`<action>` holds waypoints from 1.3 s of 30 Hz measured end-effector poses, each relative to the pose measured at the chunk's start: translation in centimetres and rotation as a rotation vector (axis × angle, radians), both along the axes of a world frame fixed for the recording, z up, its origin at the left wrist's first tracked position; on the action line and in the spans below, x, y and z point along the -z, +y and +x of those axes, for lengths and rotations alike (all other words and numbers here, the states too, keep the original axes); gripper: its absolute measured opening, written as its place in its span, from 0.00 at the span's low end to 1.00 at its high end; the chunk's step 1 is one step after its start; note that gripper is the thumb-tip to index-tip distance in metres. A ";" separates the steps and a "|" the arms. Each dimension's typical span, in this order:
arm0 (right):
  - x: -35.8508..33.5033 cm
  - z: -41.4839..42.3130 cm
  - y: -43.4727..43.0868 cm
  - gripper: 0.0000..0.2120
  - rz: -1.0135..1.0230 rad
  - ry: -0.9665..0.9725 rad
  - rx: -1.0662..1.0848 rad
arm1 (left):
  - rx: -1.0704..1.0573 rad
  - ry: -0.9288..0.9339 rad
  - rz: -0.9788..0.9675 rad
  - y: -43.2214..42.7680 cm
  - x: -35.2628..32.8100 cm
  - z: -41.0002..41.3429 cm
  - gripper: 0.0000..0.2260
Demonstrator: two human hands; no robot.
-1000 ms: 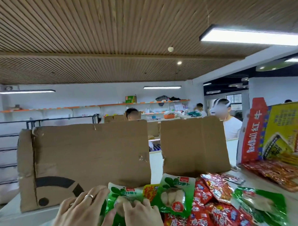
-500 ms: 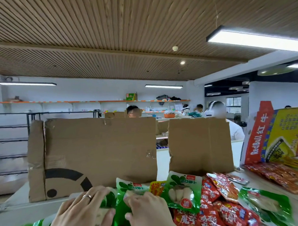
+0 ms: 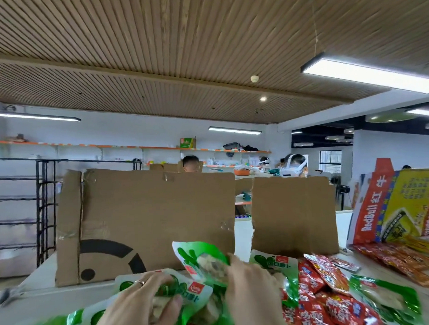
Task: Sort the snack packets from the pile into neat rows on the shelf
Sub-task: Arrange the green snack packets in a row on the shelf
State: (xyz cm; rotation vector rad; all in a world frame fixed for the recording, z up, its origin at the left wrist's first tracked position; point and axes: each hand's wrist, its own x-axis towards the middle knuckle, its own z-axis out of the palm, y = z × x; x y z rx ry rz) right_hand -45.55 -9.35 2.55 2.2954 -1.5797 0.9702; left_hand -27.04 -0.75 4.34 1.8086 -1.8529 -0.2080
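Note:
A pile of snack packets lies on the white shelf top (image 3: 38,287) at the bottom of the view. My right hand (image 3: 252,287) pinches a green packet (image 3: 199,257) and holds it raised and tilted above the pile. My left hand (image 3: 140,308), with a ring on one finger, grips another green packet (image 3: 193,288) lying on green ones. Red packets (image 3: 320,290) are heaped to the right, with one more green packet (image 3: 383,295) beyond them. The lower part of the pile is cut off by the frame.
Two cardboard sheets (image 3: 147,218) (image 3: 293,213) stand upright behind the pile. A Red Bull carton (image 3: 395,204) leans at the right above a row of orange-red packets (image 3: 392,258). A black wire rack (image 3: 44,204) stands left. People sit at tables behind.
My right hand has lifted a green packet up off the pile. My left hand went from lying flat on the green packets to gripping one. The camera tilted upward and shifted.

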 end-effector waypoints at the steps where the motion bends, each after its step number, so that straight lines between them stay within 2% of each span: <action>1: -0.2 -0.1 0.3 0.18 -0.083 -0.062 -0.004 | -0.009 0.150 0.011 0.0 -0.4 -0.6 0.15; 2: 0.0 -0.2 0.5 0.17 -0.154 -0.129 -0.038 | 0.034 0.330 -0.004 -0.1 -0.6 -1.0 0.09; 5: 0.9 0.7 2.1 0.18 -0.432 -0.210 -0.202 | 0.127 0.893 0.113 0.7 -1.7 -2.1 0.21; 7: 1.8 1.6 3.0 0.19 -0.563 -0.183 -0.337 | 0.140 1.114 0.008 1.1 -2.6 -2.3 0.22; 8: 2.1 2.1 3.5 0.18 -0.611 -0.164 -0.394 | 0.117 1.151 -0.080 1.1 -2.7 -2.1 0.21; 9: 2.4 2.4 3.9 0.16 -0.640 -0.129 -0.440 | 0.073 1.150 -0.167 1.3 -2.8 -2.1 0.19; 11: 2.5 2.5 4.4 0.13 -0.637 -0.044 -0.481 | -0.020 0.989 -0.306 1.5 -2.5 -1.5 0.17; 12: 2.6 2.4 4.6 0.16 -0.601 -0.009 -0.504 | -0.053 0.920 -0.340 1.7 -2.3 -1.1 0.17; 14: 2.8 2.1 5.1 0.27 -0.477 -0.014 -0.519 | -0.043 0.894 -0.348 2.4 -2.3 -0.2 0.18; 16: 2.7 2.0 6.0 0.32 -0.336 -0.185 -0.488 | -0.017 0.903 -0.359 3.1 -2.5 0.5 0.17; 19: 2.2 2.1 7.3 0.31 -0.064 -0.464 -0.481 | 0.008 0.912 -0.368 3.9 -2.4 1.6 0.13; 21: 2.0 2.3 7.9 0.30 0.054 -0.504 -0.532 | 0.046 0.928 -0.354 4.4 -2.2 2.0 0.12; 25: 2.0 2.9 9.4 0.20 0.238 -0.568 -0.673 | 0.140 0.910 -0.348 5.5 -1.8 2.5 0.13; 28: 2.5 2.2 10.1 0.16 0.237 -0.658 -0.650 | 0.173 0.935 -0.328 5.6 -1.4 2.3 0.11; 34: 3.1 -0.9 11.7 0.13 0.101 -0.668 -0.542 | 0.189 1.028 -0.285 5.5 -0.7 -1.0 0.11; 37: 3.4 -3.4 12.0 0.16 0.045 -0.673 -0.488 | 0.250 1.004 -0.302 5.5 -0.7 -3.3 0.15; 39: 3.6 -5.2 12.2 0.14 0.031 -0.707 -0.476 | 0.295 0.964 -0.308 5.5 -0.9 -5.0 0.15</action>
